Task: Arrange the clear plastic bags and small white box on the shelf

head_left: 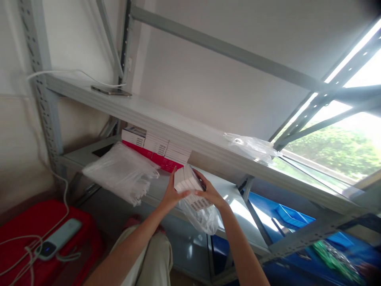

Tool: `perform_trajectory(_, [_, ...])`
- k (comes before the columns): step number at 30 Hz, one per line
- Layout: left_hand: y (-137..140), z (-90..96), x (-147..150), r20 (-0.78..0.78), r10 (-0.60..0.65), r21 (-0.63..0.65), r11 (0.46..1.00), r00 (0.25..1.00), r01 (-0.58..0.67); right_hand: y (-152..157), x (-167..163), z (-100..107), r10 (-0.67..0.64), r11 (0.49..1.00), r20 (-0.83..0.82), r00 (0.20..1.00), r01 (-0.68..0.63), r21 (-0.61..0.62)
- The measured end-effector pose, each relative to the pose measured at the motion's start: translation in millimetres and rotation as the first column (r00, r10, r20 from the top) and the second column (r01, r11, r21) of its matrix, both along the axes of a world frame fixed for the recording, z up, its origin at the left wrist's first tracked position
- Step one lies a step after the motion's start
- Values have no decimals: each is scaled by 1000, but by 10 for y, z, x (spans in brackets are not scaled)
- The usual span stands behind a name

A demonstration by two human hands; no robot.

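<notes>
My left hand (172,193) and my right hand (210,192) both grip a small stack of white boxes (187,181) in front of the lower shelf (232,198). A clear plastic bag (202,216) hangs under the boxes, half pulled around them, with a printed label showing through. Just behind my hands, a row of white and red boxes (154,151) stands stacked on the lower shelf, under the upper shelf board.
A pile of clear plastic bags (122,171) lies on the lower shelf at left. The upper shelf (166,123) holds a phone (111,91) on a cable and a crumpled bag (250,146). A red case (35,242) with a power bank (58,238) sits low left; blue bins (291,218) at right.
</notes>
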State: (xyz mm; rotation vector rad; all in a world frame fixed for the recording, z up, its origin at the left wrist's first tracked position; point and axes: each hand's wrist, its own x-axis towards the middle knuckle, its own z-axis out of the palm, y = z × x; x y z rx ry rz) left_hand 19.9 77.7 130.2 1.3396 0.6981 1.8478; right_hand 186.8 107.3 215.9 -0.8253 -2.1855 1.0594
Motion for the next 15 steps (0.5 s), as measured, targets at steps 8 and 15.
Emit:
perform_trajectory(8, [-117,273,-588,19,83,-4,997,996,-83,25,-702,385,41,999,8,999,-41,33])
perform_trajectory(15, [-47,418,-1205,283,288,-145,956,915,-255,327,-1740,668,31,998,32,999,-32,58])
